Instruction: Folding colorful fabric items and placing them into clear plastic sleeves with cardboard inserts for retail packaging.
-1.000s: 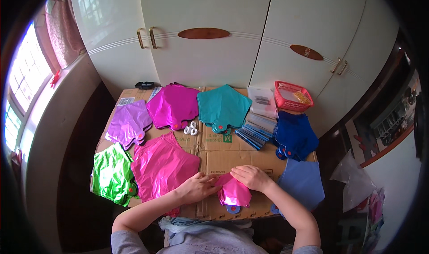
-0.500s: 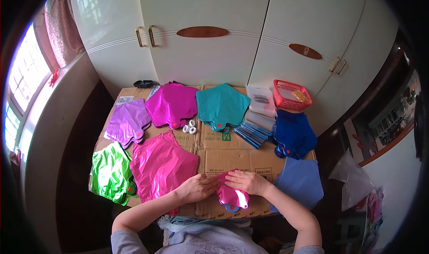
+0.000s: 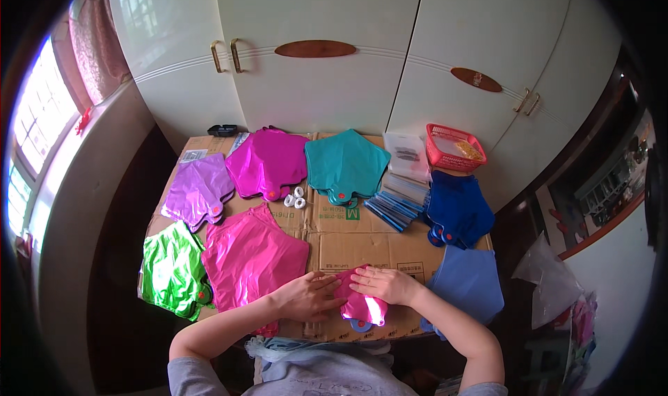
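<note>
A folded pink shiny foil piece (image 3: 364, 304) lies near the front edge of the cardboard, and a blue round tab (image 3: 360, 325) pokes out at its lower end. My right hand (image 3: 384, 284) presses flat on its upper part, fingers stretched out side by side. Against its left edge rests my left hand (image 3: 305, 297), with the fingers extended and a little apart. Left of that hand is a stack of larger pink foil pieces (image 3: 254, 253), spread wide. To the right of my right forearm lies a light blue piece (image 3: 470, 281).
Around the cardboard (image 3: 348, 246) lie green (image 3: 170, 271), lilac (image 3: 200, 187), magenta (image 3: 268, 161), teal (image 3: 348, 161) and dark blue foil stacks (image 3: 459, 204). White rolls (image 3: 296, 199), blue-edged clear packets (image 3: 395, 208) and a red basket (image 3: 452, 161) stand toward the back, before white cabinets (image 3: 320, 90).
My left hand has shifted slightly, its fingers now lower and more spread at the folded piece's left edge. My right hand stays nearly where it was.
</note>
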`<act>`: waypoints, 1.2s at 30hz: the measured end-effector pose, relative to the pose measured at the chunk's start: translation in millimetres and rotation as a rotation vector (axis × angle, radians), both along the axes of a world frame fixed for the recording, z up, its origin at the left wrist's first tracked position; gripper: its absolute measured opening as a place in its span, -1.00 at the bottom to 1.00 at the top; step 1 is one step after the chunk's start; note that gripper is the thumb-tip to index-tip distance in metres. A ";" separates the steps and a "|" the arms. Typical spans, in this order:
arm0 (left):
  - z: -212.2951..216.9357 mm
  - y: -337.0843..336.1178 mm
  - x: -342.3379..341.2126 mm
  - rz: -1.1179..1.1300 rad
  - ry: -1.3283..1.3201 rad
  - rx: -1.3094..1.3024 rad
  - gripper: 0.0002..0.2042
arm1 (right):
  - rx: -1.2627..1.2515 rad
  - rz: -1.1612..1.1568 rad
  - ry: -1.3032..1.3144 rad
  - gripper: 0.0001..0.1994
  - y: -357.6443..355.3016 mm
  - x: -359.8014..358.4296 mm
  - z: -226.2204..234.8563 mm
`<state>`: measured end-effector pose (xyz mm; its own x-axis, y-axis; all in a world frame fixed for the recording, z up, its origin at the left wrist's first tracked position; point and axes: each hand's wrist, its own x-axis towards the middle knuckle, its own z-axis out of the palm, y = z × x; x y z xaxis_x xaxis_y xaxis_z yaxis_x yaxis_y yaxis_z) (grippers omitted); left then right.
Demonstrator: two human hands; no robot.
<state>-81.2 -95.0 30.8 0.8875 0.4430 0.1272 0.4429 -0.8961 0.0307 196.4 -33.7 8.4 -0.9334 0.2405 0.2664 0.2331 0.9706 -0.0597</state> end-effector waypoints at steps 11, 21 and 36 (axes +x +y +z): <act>8.0 -1.3 -2.2 -0.042 0.039 -0.097 -0.39 | -0.074 -0.030 -0.197 -0.39 -9.8 8.8 3.1; 5.7 -52.8 9.6 0.051 0.070 -0.085 -0.41 | -0.210 -0.113 -0.496 0.12 -70.3 7.0 33.4; 9.9 -75.9 21.1 0.615 -0.735 -0.726 -0.81 | -0.687 -0.547 0.535 -0.77 -105.3 12.3 27.7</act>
<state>-60.1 -170.9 40.7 0.3224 0.9447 0.0601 0.4553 -0.2104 0.8651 208.7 -139.1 36.1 -0.4501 0.8545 0.2594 0.4126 0.4566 -0.7882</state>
